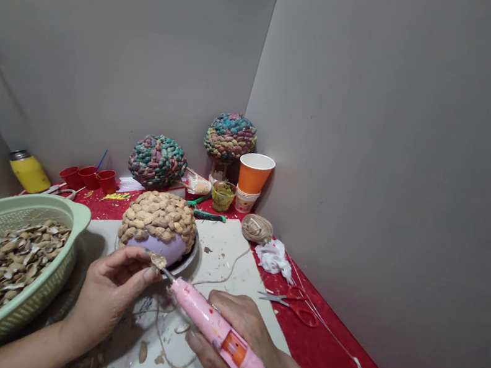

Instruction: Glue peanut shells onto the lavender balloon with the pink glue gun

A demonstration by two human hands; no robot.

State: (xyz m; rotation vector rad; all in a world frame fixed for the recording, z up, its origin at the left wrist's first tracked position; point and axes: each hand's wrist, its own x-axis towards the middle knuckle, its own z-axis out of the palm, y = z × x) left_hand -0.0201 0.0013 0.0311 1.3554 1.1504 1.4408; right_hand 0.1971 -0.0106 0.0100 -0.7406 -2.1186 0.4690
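My left hand (pixel 107 293) pinches a peanut shell (pixel 158 261) between thumb and fingertips. In my right hand (pixel 243 334) is a pink glue gun (pixel 208 319), its metal tip touching or very near that shell. A glue stick trails out of the gun's back end. Just beyond both hands sits a round lilac form (pixel 164 248) in a shallow dish (pixel 193 251). Rows of peanut shells (pixel 160 214) cover its top and sides, while the lower front shows bare lilac.
A green basket (pixel 78 225) of shells stands left. Red scissors (pixel 300 306), twine (pixel 257 229) and tissue (pixel 274 258) lie right. Behind are two coloured shell balls (pixel 158 162), an orange cup (pixel 255 174), red cups (pixel 106 181) and a yellow bottle (pixel 30 171). Shell bits litter the board (pixel 236 264).
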